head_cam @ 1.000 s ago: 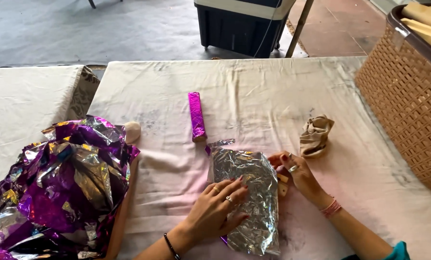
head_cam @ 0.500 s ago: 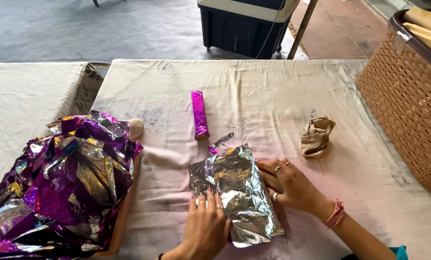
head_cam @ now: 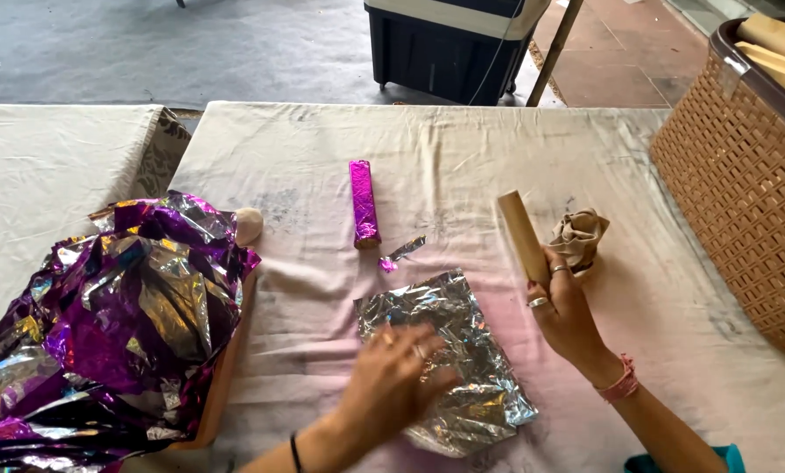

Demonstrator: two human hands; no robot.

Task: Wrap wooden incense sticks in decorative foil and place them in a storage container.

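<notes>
Here we had the right hand (head_cam: 561, 307) closed around a plain wooden stick (head_cam: 522, 235), held tilted above the bench (head_cam: 463, 158), while the left hand (head_cam: 391, 385), blurred and with its fingers spread open, pressed flat on a crinkled silver foil sheet (head_cam: 463, 350) lying before us. We judged this to be the wrapping step just begun: the stick was in hand and the sheet was being smoothed, so the next move would call for laying the stick along one edge of the foil and rolling tightly. One stick already wrapped in purple foil (head_cam: 364, 203) lay beyond, a small foil scrap (head_cam: 401, 252) beside it. A crumpled tan wad (head_cam: 578, 236) sat just behind the right hand. The bench wore a stained pale cloth; a heap of purple and silver foil (head_cam: 112, 324) filled its left, a woven basket (head_cam: 743, 184) of more sticks stood on the right, and a dark bin (head_cam: 445, 44) stood on the floor beyond.
</notes>
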